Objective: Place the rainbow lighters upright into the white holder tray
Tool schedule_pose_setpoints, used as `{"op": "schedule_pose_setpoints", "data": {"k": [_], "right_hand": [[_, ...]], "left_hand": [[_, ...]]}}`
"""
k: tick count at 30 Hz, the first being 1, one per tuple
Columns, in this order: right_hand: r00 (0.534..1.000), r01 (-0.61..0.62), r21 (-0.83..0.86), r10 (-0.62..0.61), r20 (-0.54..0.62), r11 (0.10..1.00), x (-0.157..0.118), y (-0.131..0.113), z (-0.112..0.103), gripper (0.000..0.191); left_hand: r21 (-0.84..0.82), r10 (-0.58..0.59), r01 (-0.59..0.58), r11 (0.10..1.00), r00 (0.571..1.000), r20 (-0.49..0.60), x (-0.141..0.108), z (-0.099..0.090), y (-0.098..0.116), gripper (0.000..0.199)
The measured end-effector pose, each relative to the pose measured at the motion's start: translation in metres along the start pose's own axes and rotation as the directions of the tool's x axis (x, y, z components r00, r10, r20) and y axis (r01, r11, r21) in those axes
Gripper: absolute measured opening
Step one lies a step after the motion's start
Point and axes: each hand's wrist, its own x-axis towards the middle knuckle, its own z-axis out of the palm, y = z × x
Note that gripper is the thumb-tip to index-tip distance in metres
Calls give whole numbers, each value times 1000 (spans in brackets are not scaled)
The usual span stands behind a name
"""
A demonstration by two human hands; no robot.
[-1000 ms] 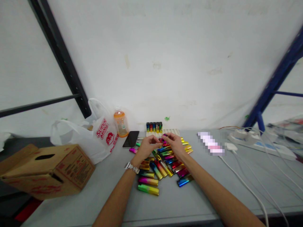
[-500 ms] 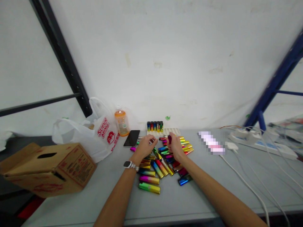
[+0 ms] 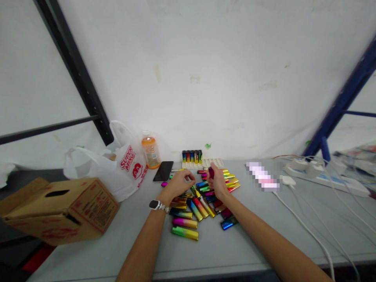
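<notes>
My right hand (image 3: pixel 216 182) is closed around a dark red lighter (image 3: pixel 211 172), held upright with the thumb near its top. Left of it, my left hand (image 3: pixel 179 183) has curled fingers, thumb and index drawn together; anything between them is too small to make out. Beneath and around both hands lie many shiny lighters in graded colours, among them a green-and-yellow lighter (image 3: pixel 185 233) at the front and a blue lighter (image 3: pixel 228 223) to the right. Behind the hands, several lighters (image 3: pixel 192 156) stand upright on the left part of a pale tray with holes (image 3: pixel 216 162).
A black phone (image 3: pixel 163 171), an orange bottle (image 3: pixel 150 150), a white plastic bag (image 3: pixel 117 172) and a cardboard box (image 3: pixel 67 209) are on the left. On the right lie a blurred-out device (image 3: pixel 261 176), a white charger (image 3: pixel 288 181), a power strip (image 3: pixel 329 180) and loose cables.
My left hand has shifted slightly left and down, with its thumb and index closer together. My right hand keeps the dark red lighter almost where it was.
</notes>
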Motion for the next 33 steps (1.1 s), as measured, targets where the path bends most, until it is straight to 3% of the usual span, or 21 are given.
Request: {"op": "schedule_pose_setpoints", "data": {"k": [4,9,12,15,17,21,27,33], "right_hand": [[998,18,-52,-22,-62,998,4,5,-2,45],[1000,3,6,-3,-17,1000,3,5,0,45],[991,104,31,-106,75,994,6,5,0,38],[955,263,-63,-250,159,963,17,6,-3,35],[920,377,-199,-340,197,905,29,4,-5,30],[849,521,-522,-474,234,675,64,-5,-2,24],[791,610,-571,-465,398,549,113,-5,15,18],[777,625,-667,-403,483,406,134,-3,25,11]], "left_hand": [[27,-36,34,999,994,99,-4,-6,-4,26],[78,-28,12,997,979,204,-6,-7,-4,32],[196,-25,-15,981,978,205,-7,-4,1,37],[304,-44,-20,952,978,202,-7,-1,6,37],[334,-49,-19,942,980,194,-7,1,6,36],[307,-39,-13,952,986,163,-7,0,1,30],[137,-102,78,987,978,180,-6,-4,-7,23],[72,-95,83,994,978,186,-4,-8,-15,16]]}}
